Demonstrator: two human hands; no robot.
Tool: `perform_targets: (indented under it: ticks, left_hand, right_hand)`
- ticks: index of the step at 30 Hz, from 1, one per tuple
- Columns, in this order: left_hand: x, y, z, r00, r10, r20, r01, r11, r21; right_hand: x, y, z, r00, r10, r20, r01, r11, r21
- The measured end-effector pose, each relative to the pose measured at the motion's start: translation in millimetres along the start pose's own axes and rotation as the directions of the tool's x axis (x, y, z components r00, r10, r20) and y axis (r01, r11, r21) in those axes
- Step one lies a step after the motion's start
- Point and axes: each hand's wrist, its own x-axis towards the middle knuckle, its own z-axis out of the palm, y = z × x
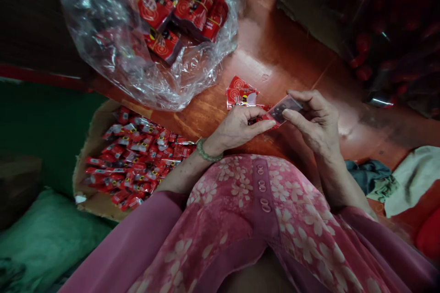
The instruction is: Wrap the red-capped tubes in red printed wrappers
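Both my hands meet over a reddish wooden table, above my pink flowered top. My right hand (314, 121) pinches a small clear packet (283, 108) with dark contents by its upper end. My left hand (240, 126), a green bead bracelet (207, 152) on its wrist, pinches the packet's lower end where a red wrapper shows. A red printed wrapper (240, 91) lies flat on the table just behind my hands.
A large clear plastic bag (113, 32) holding bundles of red packets lies at the back left. A cardboard tray (90, 146) full of several small red packets sits at my left. Cloths (409, 178) lie at right; a dark box (309, 4) at the back right.
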Motion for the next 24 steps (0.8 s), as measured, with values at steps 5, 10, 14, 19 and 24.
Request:
perform_targets:
  ticks: [5,10,14,19,24]
  left_hand:
    - [4,3,5.1,0.989,-0.086,0.119,0.101,0.987,-0.123]
    - [6,-1,3.5,0.997,-0.026,0.079,0.029,0.998,-0.047]
    - [5,-5,2.5,0.999,-0.04,0.034,0.041,0.999,-0.016]
    - [6,-4,9.5,0.982,-0.157,0.106,0.179,0.949,-0.258]
    - [9,-2,11.2,0.978,-0.156,0.137,0.193,0.925,-0.328]
  right_hand:
    - [1,9,-2,0.997,0.079,0.016,-0.08,0.994,0.071]
    - [2,13,1,0.996,0.089,0.003,-0.089,0.989,0.119]
    - [-3,15,12,0.994,0.106,0.013,-0.107,0.981,0.16]
    - [-6,14,16,0.993,0.115,0.017,-0.117,0.982,0.148]
    - [-5,18,12,0.989,0.143,0.043,-0.148,0.98,0.136]
